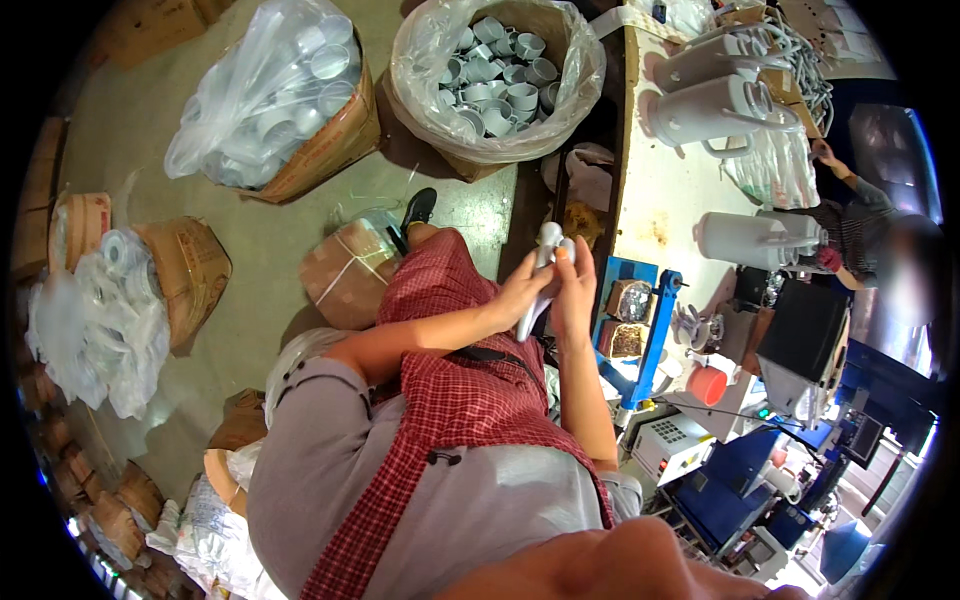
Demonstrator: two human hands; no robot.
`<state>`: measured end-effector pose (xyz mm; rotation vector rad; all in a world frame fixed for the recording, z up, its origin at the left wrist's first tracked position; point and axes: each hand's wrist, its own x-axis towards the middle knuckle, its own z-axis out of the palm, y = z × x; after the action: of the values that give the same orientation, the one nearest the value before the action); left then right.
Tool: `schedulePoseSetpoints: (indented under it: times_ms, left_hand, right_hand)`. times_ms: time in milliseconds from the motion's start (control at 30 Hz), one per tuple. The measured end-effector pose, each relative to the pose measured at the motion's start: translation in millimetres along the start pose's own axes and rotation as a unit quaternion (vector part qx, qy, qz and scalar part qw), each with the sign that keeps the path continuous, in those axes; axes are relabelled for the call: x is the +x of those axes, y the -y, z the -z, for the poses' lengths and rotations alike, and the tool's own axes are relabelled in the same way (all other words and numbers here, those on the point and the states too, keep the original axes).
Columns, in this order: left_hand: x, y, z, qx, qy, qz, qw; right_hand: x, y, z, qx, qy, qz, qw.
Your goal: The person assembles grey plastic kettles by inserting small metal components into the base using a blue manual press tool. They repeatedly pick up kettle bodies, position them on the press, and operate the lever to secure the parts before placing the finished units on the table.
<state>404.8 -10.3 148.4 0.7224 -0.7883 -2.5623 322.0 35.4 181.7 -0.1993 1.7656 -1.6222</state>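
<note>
In front of my apron, my left hand [518, 292] and my right hand [574, 288] are close together, both closed around pale grey-white plastic pieces [530, 318]. They look like curved jug handles with rounded ends. Two rounded ends stick out above my fingers, and a longer tapered part points down between my hands. My fingers cover the middle, so I cannot tell whether it is one piece or two. Nearest on the right is the worktable [655, 205], carrying light grey jugs [705, 110] with handles, lying on their sides in this view.
A lined box of grey cup-shaped parts [497, 85] stands ahead. Left of it is a carton of bagged clear parts [290, 90]. A strapped carton [350, 272] sits by my leg. A blue metal frame [655, 340] edges the table. Across it, another person [860, 235] works near a jug.
</note>
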Motion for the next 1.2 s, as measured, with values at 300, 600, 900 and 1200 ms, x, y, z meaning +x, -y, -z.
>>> schedulePoseSetpoints:
  times_ms: [300, 600, 900, 1200]
  left_hand:
    - [59, -35, 83, -0.066, -0.107, 0.067, 0.99]
    - [271, 55, 157, 0.153, -0.01, 0.243, 0.958]
    - [571, 213, 164, 0.72, 0.09, -0.288, 0.625]
    - [572, 285, 213, 0.809, 0.379, -0.23, 0.385]
  right_hand:
    - [30, -22, -58, -0.378, 0.073, 0.212, 0.898]
    - [164, -184, -30, -0.188, -0.079, -0.104, 0.974]
    - [140, -350, 63, 0.159, -0.501, -0.216, 0.823]
    - [139, -381, 51, 0.185, -0.426, -0.264, 0.845]
